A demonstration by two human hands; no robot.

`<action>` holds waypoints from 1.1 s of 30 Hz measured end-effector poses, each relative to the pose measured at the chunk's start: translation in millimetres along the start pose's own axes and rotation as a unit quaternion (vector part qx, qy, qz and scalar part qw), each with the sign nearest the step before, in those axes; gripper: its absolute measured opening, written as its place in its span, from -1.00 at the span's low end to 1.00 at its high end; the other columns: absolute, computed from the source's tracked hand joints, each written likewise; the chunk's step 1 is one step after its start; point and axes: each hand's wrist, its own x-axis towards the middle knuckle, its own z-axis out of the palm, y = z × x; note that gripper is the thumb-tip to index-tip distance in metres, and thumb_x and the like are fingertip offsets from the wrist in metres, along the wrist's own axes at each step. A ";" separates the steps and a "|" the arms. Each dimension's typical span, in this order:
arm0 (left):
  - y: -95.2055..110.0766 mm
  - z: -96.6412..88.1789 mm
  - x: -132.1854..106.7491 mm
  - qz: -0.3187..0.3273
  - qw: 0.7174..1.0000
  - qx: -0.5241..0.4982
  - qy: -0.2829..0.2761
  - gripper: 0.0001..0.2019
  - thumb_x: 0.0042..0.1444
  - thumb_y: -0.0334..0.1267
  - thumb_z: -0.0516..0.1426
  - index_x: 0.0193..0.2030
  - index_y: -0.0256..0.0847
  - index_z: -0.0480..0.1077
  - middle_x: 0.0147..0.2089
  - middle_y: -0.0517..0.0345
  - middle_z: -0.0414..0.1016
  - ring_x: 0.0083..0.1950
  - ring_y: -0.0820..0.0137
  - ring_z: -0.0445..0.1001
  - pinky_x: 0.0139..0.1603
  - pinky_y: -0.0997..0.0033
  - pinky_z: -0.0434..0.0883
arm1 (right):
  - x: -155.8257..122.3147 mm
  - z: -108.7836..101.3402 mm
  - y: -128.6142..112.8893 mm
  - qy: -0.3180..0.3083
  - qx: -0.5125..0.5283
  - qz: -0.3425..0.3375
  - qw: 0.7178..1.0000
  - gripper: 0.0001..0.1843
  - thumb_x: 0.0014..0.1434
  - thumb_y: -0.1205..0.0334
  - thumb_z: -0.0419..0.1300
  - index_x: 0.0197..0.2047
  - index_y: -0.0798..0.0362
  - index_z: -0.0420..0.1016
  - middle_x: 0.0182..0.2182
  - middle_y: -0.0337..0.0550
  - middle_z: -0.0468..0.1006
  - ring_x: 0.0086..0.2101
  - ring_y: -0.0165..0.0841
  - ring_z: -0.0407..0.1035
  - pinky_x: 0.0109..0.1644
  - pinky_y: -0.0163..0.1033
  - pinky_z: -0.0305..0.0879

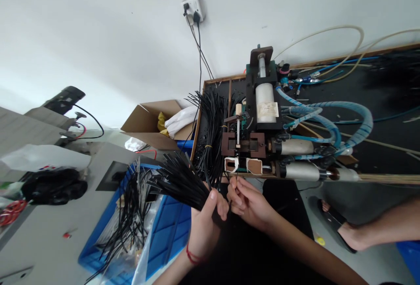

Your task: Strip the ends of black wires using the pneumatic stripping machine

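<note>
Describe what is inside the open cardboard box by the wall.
Inside the cardboard box, a white bundle and something yellow are visible. Whatever lies beneath them, including the box's bottom, is covered.

The label (268, 109), right of center, bore print too small to read; the dark heap (397, 73) at upper right blurred — and the left hand (205, 228), lower center, hid part of the black strands (183, 182).

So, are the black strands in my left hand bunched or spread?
Both: the left hand bunches the black strands; their far ends fan apart.
</note>
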 end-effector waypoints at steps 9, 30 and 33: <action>-2.5 -2.0 0.1 -0.009 1.000 0.009 0.006 -0.66 0.32 -0.12 0.34 -0.34 -0.14 0.28 -0.58 0.31 0.36 -0.55 0.48 0.28 -0.43 0.43 0.28 | 4.6 1.0 -0.1 0.004 0.017 -0.002 1.000 -0.81 0.34 0.15 0.42 -0.19 0.05 0.54 -0.58 -0.38 0.38 -0.62 -0.54 -0.15 -0.57 -0.49 0.02; -16.4 5.4 -20.5 -0.016 0.997 0.059 -0.038 -0.60 0.26 0.03 0.34 -0.42 -0.20 0.39 -0.66 0.24 0.32 -0.58 0.43 0.25 -0.42 0.36 0.23 | -6.4 -23.6 -4.2 0.106 -0.640 0.014 0.761 -0.52 0.49 -0.16 -0.01 -0.29 -0.01 0.45 -0.63 -0.32 0.32 -0.54 -0.33 0.27 -0.37 -0.26 0.23; -17.7 6.7 -25.5 -0.040 0.996 0.055 -0.063 -0.60 0.26 0.05 0.34 -0.37 -0.19 0.38 -0.66 0.25 0.34 -0.59 0.44 0.25 -0.44 0.38 0.21 | -11.1 -36.9 -13.3 0.135 -0.725 0.073 0.671 -0.62 0.30 0.15 0.25 -0.54 0.01 0.35 -0.60 -0.20 0.43 -0.40 -0.23 0.44 -0.23 -0.19 0.27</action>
